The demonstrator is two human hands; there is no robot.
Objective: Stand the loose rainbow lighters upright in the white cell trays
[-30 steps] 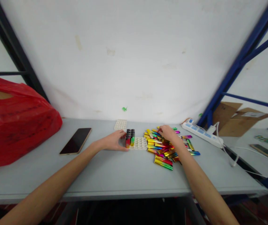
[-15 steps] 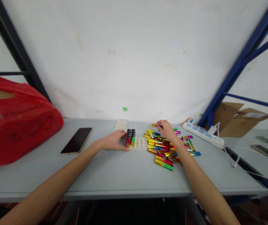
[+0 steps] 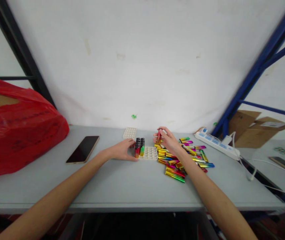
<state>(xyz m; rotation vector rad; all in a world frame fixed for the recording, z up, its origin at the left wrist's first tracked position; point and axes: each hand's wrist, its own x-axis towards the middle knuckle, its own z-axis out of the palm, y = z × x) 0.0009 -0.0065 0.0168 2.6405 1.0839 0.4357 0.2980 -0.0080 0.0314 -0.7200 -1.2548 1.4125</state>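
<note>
My left hand rests on the grey table, its fingers curled against the left edge of a white dimpled tray. Several rainbow-coloured lighters stand upright in the tray's left side. My right hand hovers just right of the tray, pinching one red lighter held nearly upright. Below and right of that hand lies a loose pile of shiny multicoloured lighters.
A second white tray lies behind the first. A phone lies face up to the left, beside a bulky red plastic bag. A white power strip with cables sits at the right, near blue shelf posts and cardboard boxes.
My right hand lifted a lighter out of the pile and carried it left toward the tray, turning it upright. My left hand stayed at the tray.
</note>
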